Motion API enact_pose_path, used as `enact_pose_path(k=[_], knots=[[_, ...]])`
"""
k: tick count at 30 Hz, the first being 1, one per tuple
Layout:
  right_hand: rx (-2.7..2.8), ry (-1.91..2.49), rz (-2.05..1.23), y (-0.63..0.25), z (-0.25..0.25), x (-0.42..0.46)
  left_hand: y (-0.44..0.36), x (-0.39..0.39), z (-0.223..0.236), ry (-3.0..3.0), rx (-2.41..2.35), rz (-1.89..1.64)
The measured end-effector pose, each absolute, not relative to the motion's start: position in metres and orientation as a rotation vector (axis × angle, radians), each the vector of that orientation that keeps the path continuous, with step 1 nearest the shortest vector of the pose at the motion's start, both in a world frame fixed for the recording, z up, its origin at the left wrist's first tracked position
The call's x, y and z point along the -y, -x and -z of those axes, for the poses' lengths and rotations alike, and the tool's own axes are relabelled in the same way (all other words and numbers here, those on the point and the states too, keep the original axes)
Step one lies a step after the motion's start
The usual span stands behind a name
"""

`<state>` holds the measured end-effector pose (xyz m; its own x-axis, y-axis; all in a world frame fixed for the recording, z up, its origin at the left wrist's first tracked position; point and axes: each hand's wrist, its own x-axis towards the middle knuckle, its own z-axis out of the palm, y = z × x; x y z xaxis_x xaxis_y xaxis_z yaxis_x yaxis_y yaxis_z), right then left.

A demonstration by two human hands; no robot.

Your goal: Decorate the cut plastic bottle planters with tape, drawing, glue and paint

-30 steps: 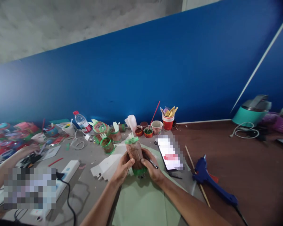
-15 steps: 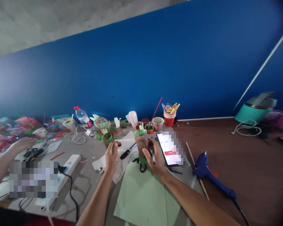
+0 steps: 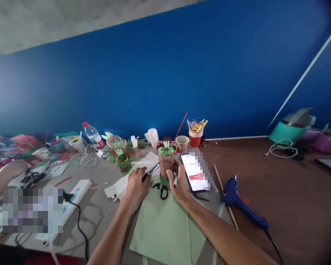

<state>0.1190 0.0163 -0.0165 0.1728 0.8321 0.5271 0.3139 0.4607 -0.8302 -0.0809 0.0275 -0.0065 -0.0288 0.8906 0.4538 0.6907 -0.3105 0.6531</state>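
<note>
Displaying "01:39", phone [image 3: 192, 170] lies near right hand [image 3: 182, 186] holding pen [image 3: 175, 181]; left hand [image 3: 136, 184] touches marker [image 3: 154, 169], grip unclear

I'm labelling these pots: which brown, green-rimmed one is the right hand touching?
The tall upright pot, against the right hand; the others sit farther left, clear of it.

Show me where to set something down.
The brown tabletop is bare behind the glue gun, right of the wooden stick, and right of the gun. It's crowded around the brown jar: left hand, right hand, phone and white paper.
</note>
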Motion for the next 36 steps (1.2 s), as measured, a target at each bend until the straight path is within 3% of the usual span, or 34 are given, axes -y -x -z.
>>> enact_pose_path(k=[4,14,23,30,36], knots=[[1.433,1.112,-0.473,-0.118,0.019,-0.017,0.081,-0.026,0.009,-2.245,-1.798,-0.997],[1.434,1.098,-0.269,-0.123,0.018,-0.021,0.078,-0.027,0.014,-2.204,-1.884,-1.089],[1.428,1.11,-0.277,-0.123,0.021,-0.022,0.063,-0.023,0.015,-2.256,-1.866,-1.078],[1.441,1.11,-0.308,-0.122,0.02,-0.02,0.063,-0.015,0.009,-2.613,-1.77,-0.542],[1.445,1.113,-0.312,-0.122,0.022,-0.022,0.065,-0.015,0.007,-2.573,-1.898,-0.383]])
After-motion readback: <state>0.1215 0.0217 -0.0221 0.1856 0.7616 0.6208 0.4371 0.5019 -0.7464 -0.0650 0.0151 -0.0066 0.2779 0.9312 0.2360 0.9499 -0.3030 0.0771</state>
